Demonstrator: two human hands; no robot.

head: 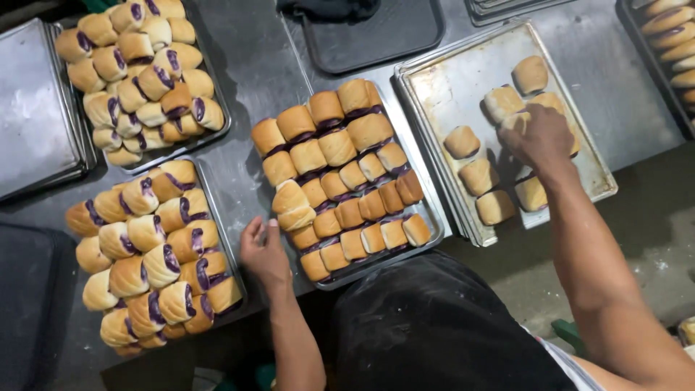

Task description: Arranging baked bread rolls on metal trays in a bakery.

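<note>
— Table (260, 65) first: steel, with four trays of rolls?

— Yes. The middle tray (433, 217), packed with rolls (340, 174), lies between the hands. The left hand (264, 253) rests loosely open at its near-left corner.

— And the right hand (541, 137)?

— Fingers curled over a bun (532, 116) on the sparse right tray (463, 80); the grip itself is hidden.

— Smaller things?

— Purple filling shows at the roll ends on the left trays (217, 210).

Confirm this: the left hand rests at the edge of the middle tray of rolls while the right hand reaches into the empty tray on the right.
Not quite: the right tray isn't empty; the head view shows several bread rolls on it. The rest holds: left hand at the middle tray edge, right hand reaching in.
</note>
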